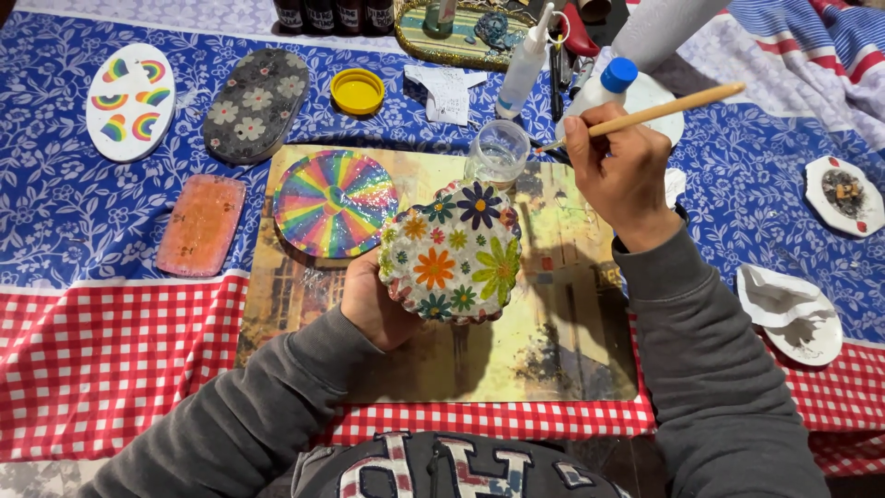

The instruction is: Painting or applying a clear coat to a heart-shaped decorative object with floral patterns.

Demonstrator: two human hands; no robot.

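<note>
My left hand point(371, 304) holds up a round scalloped dish point(452, 253) covered in bright flower patterns, tilted toward me above a yellowish picture mat point(553, 323). My right hand point(619, 171) grips a wooden-handled brush point(664, 111), its tip pointing down toward a small clear glass cup point(499, 152) just behind the dish. A round rainbow-striped disc point(334, 203) lies on the mat to the left of the dish.
On the blue floral cloth lie a white oval with rainbows point(130, 100), a dark oval with flowers point(255, 103), an orange rectangle point(201, 224) and a yellow lid point(358, 90). Glue bottles point(525, 60) stand at the back. White dishes point(793, 309) sit right.
</note>
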